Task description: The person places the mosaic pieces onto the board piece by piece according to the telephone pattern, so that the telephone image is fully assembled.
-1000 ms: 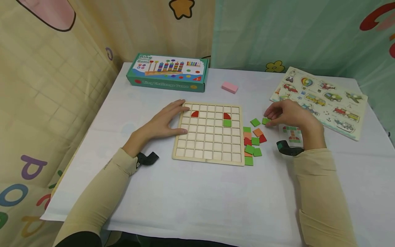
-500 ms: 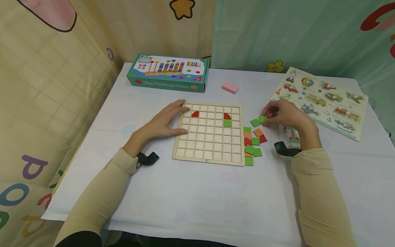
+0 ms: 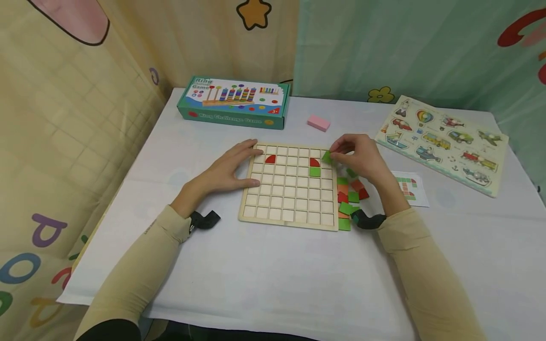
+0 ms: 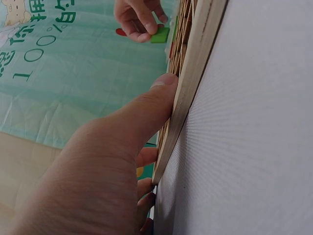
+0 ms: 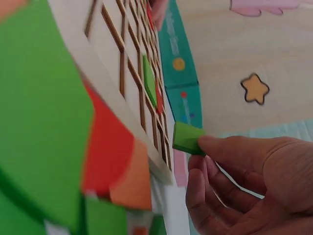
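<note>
A wooden grid board (image 3: pixel 281 203) lies on the white table, with two red quarter-round tiles and one green square tile set in its cells. My left hand (image 3: pixel 228 166) rests against the board's left edge, thumb and fingers spread over the rim. Between thumb and fingers, my right hand (image 3: pixel 358 154) pinches a green tile (image 5: pixel 187 137) above the board's upper right corner. In the right wrist view the tile is tilted and clear of the cells. Loose green, orange and red tiles (image 3: pixel 353 196) lie along the board's right side, partly under the right wrist.
A printed pattern card (image 3: pixel 418 189) lies right of the right wrist. Behind it is a vehicle picture puzzle (image 3: pixel 443 142). A pink block (image 3: pixel 318 123) and a green Ring Challenge Game box (image 3: pixel 233 102) stand beyond the board. Curtains hang behind the table.
My right hand has picked up the green tile from the right of the board and carried it left over the upper right corner. The left hand has stayed in place.
</note>
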The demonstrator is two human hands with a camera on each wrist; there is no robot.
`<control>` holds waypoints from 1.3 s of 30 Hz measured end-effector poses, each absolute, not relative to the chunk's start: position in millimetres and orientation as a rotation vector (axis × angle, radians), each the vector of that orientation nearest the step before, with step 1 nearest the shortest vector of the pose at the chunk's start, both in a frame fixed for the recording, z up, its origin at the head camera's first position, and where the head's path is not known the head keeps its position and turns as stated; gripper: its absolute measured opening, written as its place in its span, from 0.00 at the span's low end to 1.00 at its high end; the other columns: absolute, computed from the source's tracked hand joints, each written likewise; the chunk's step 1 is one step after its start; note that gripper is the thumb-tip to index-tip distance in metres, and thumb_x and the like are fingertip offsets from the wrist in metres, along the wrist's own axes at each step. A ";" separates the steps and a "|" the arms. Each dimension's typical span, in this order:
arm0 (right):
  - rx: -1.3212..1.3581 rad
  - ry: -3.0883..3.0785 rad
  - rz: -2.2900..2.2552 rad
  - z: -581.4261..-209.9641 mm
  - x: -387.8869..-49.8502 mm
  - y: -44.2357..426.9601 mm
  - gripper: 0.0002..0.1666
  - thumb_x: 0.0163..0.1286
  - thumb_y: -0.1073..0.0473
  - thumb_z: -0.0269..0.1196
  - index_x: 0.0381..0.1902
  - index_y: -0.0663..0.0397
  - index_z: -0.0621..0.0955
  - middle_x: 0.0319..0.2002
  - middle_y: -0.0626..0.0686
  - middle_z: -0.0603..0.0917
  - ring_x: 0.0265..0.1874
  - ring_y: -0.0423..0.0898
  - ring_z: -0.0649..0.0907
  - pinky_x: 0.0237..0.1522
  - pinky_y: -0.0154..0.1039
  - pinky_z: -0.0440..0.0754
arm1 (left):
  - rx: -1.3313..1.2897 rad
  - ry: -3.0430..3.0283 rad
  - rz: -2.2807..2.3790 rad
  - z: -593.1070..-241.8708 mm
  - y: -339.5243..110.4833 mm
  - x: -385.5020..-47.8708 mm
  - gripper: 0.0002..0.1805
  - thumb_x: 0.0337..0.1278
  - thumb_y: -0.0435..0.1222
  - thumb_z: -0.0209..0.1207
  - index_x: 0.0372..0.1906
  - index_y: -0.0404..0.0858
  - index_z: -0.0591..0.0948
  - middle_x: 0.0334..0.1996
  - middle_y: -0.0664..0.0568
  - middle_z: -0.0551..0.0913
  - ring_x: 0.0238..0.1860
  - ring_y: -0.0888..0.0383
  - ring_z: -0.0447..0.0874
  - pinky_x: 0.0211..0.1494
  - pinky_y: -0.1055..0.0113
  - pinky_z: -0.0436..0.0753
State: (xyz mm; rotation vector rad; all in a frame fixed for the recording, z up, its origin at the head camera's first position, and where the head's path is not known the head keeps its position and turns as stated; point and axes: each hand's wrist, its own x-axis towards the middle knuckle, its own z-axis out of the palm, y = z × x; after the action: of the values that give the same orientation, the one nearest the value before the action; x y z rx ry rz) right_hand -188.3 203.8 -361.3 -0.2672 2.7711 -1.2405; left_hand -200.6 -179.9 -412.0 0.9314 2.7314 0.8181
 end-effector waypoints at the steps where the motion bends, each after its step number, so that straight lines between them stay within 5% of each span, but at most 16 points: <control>1: -0.291 2.772 -1.250 -363.4 -187.2 196.6 0.08 0.74 0.58 0.68 0.45 0.58 0.86 0.42 0.59 0.87 0.43 0.52 0.83 0.47 0.42 0.77 | 0.931 2.734 0.816 -412.3 -180.1 -200.5 0.47 0.57 0.60 0.72 0.78 0.51 0.69 0.86 0.54 0.51 0.87 0.51 0.43 0.87 0.44 0.51; 11: -0.470 2.804 -1.344 -380.5 -184.2 161.9 0.07 0.74 0.64 0.68 0.46 0.60 0.86 0.43 0.60 0.89 0.43 0.52 0.87 0.51 0.48 0.88 | 0.908 2.742 0.786 -415.2 -180.2 -202.9 0.46 0.58 0.61 0.71 0.79 0.53 0.68 0.86 0.57 0.49 0.87 0.53 0.42 0.87 0.44 0.51; 23: -0.560 2.783 -1.318 -388.4 -182.0 156.2 0.11 0.70 0.69 0.70 0.49 0.60 0.86 0.45 0.59 0.88 0.44 0.52 0.87 0.54 0.50 0.88 | 0.911 2.738 0.796 -414.0 -179.6 -202.1 0.46 0.58 0.60 0.71 0.78 0.52 0.68 0.86 0.55 0.50 0.87 0.53 0.42 0.87 0.45 0.51; 39: -0.435 2.779 -1.148 -358.6 -191.8 198.8 0.14 0.75 0.60 0.68 0.55 0.58 0.86 0.50 0.59 0.89 0.51 0.53 0.86 0.59 0.54 0.86 | 0.905 2.735 0.800 -412.8 -180.2 -200.8 0.46 0.58 0.61 0.71 0.79 0.53 0.68 0.86 0.56 0.50 0.87 0.54 0.42 0.87 0.44 0.51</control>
State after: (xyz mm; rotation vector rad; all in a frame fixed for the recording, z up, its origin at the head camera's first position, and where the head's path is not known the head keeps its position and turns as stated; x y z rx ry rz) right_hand -191.8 198.8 -358.6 -0.4351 2.7785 -1.1476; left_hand -200.8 -180.2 -412.8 0.9048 2.7351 0.8000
